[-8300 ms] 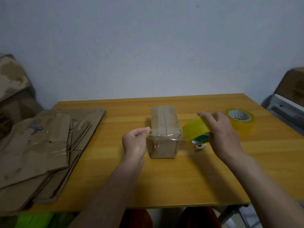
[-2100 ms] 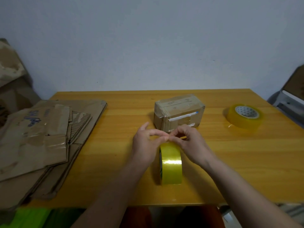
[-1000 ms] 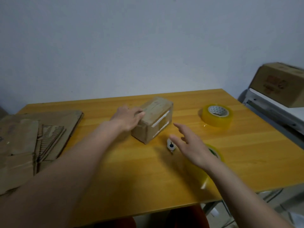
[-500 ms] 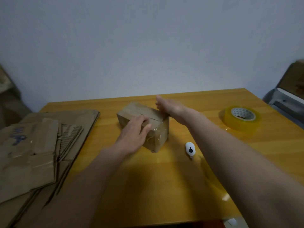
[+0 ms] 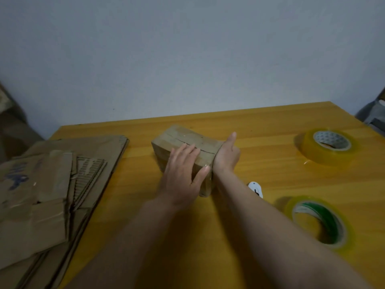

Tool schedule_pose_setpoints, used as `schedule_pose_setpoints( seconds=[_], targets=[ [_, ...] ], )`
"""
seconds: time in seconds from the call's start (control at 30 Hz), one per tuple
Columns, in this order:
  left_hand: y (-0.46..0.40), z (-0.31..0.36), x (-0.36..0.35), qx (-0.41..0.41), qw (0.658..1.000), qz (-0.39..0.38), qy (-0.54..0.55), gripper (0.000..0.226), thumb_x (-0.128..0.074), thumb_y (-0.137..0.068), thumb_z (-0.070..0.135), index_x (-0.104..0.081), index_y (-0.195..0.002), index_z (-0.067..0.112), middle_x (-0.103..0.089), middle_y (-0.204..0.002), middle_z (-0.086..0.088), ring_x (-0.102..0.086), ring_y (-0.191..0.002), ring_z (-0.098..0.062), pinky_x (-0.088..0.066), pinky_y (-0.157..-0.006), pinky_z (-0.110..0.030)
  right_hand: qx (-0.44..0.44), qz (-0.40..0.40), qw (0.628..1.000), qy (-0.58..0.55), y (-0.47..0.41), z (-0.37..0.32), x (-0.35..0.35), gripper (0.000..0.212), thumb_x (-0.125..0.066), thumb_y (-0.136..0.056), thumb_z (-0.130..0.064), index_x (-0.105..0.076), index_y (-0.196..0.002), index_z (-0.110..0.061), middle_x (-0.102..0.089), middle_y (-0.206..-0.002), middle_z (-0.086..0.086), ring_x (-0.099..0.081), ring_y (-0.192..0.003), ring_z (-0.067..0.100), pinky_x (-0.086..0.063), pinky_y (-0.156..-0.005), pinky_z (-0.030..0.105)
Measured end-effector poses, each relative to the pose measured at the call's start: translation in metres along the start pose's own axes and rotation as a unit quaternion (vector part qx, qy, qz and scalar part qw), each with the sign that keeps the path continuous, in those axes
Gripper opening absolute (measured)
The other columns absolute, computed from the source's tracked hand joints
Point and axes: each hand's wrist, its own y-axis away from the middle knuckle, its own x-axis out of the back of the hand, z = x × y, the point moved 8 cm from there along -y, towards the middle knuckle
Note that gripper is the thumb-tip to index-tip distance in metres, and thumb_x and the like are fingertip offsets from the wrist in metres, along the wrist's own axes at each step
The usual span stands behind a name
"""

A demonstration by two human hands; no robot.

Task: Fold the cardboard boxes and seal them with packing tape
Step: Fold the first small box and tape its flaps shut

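We see the box [image 5: 183,140] mid-table, nearer the far edge, long axis running far-left to near-right. Our left hand [image 5: 183,174] lies flat on top, and our right hand [image 5: 227,155] presses straight-fingered against its right end, neither curled around it.

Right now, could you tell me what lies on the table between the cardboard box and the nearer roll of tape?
In the head view, a small white cutter lies between the box and the nearer tape roll.
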Motion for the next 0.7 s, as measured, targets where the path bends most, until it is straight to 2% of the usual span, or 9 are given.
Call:
schedule_pose_setpoints(
  seconds=[0.13, 0.2, 0.3, 0.4, 0.47, 0.53, 0.6, 0.67, 0.7],
  targets=[
    [0.001, 0.002, 0.0, 0.007, 1.0, 0.013, -0.008, 0.076, -0.02, -0.089, 0.062, -0.042, -0.143, 0.013, -0.037, -0.152, -0.001, -0.02, -0.144, -0.014, 0.004, -0.12, -0.031, 0.024, 0.014, 0.997, 0.073, -0.003, 0.003, 0.004, 0.063, -0.026, -0.102, -0.043, -0.04, -0.048, -0.014, -0.051, -0.057, 0.007, -0.045, -0.059, 0.026, -0.036, -0.061, 0.039],
    [0.0, 0.006, 0.002, 0.031, 0.999, 0.04, -0.002, 0.07, -0.03, -0.09, 0.06, -0.047, -0.138, 0.011, -0.042, -0.147, -0.003, -0.025, -0.141, -0.016, 0.004, -0.119, -0.029, 0.046, 0.009, 0.991, 0.126, -0.003, 0.003, 0.006, 0.061, -0.025, -0.104, -0.038, -0.04, -0.05, -0.013, -0.053, -0.064, 0.01, -0.046, -0.064, 0.026, -0.032, -0.062, 0.035],
    [-0.001, 0.012, 0.005, 0.082, 0.993, 0.087, -0.022, 0.056, -0.043, -0.093, 0.054, -0.053, -0.127, 0.01, -0.049, -0.138, -0.005, -0.033, -0.136, -0.019, -0.001, -0.12, -0.031, 0.063, -0.033, 0.985, 0.156, 0.002, 0.001, 0.008, 0.061, -0.025, -0.104, -0.035, -0.045, -0.053, -0.008, -0.052, -0.061, 0.007, -0.046, -0.063, 0.026, -0.031, -0.061, 0.033],
    [0.006, 0.016, 0.008, 0.069, 0.992, 0.102, -0.036, 0.05, -0.058, -0.09, 0.045, -0.053, -0.124, 0.008, -0.051, -0.133, -0.007, -0.037, -0.133, -0.023, -0.004, -0.121, -0.034, 0.053, -0.07, 0.985, 0.146, 0.009, 0.001, 0.021, 0.059, -0.027, -0.103, -0.036, -0.053, -0.063, -0.002, -0.051, -0.064, 0.007, -0.045, -0.065, 0.026, -0.033, -0.062, 0.035],
    [0.013, 0.012, 0.011, 0.055, 0.993, 0.104, -0.009, 0.056, -0.07, -0.083, 0.042, -0.054, -0.125, 0.009, -0.051, -0.132, -0.006, -0.038, -0.132, -0.022, -0.002, -0.119, -0.031, 0.058, -0.085, 0.985, 0.141, 0.019, -0.001, 0.031, 0.056, -0.027, -0.102, -0.039, -0.044, -0.058, -0.009, -0.048, -0.061, 0.006, -0.041, -0.063, 0.024, -0.033, -0.062, 0.037],
    [0.019, 0.006, 0.017, 0.045, 0.994, 0.092, 0.024, 0.065, -0.079, -0.074, 0.041, -0.053, -0.126, 0.011, -0.05, -0.133, -0.004, -0.036, -0.133, -0.02, -0.002, -0.12, -0.032, 0.069, -0.098, 0.981, 0.152, 0.033, -0.005, 0.036, 0.056, -0.025, -0.102, -0.044, -0.04, -0.058, -0.012, -0.047, -0.061, 0.005, -0.04, -0.062, 0.023, -0.033, -0.061, 0.038],
    [0.021, 0.003, 0.02, 0.024, 0.997, 0.042, 0.055, 0.079, -0.085, -0.064, 0.045, -0.051, -0.128, 0.012, -0.046, -0.137, -0.004, -0.033, -0.136, -0.019, -0.008, -0.122, -0.041, 0.086, -0.133, 0.972, 0.176, 0.049, -0.01, 0.033, 0.057, -0.024, -0.1, -0.05, -0.047, -0.065, -0.011, -0.051, -0.068, 0.004, -0.044, -0.065, 0.023, -0.034, -0.063, 0.038],
    [0.026, -0.002, 0.02, 0.028, 0.995, -0.028, 0.092, 0.094, -0.085, -0.053, 0.057, -0.049, -0.13, 0.019, -0.03, -0.149, -0.006, -0.02, -0.142, -0.019, -0.01, -0.121, -0.048, 0.112, -0.172, 0.951, 0.23, 0.065, -0.012, 0.031, 0.052, -0.029, -0.097, -0.055, -0.05, -0.077, -0.012, -0.053, -0.076, 0.001, -0.046, -0.071, 0.019, -0.033, -0.063, 0.035],
    [0.031, -0.006, 0.024, 0.055, 0.991, -0.048, 0.113, 0.094, -0.08, -0.049, 0.067, -0.05, -0.128, 0.026, -0.015, -0.156, -0.002, -0.008, -0.145, -0.017, -0.007, -0.12, -0.046, 0.124, -0.187, 0.942, 0.251, 0.073, -0.01, 0.032, 0.047, -0.034, -0.095, -0.056, -0.047, -0.078, -0.014, -0.05, -0.077, 0.0, -0.045, -0.071, 0.018, -0.032, -0.062, 0.035]
  ],
)
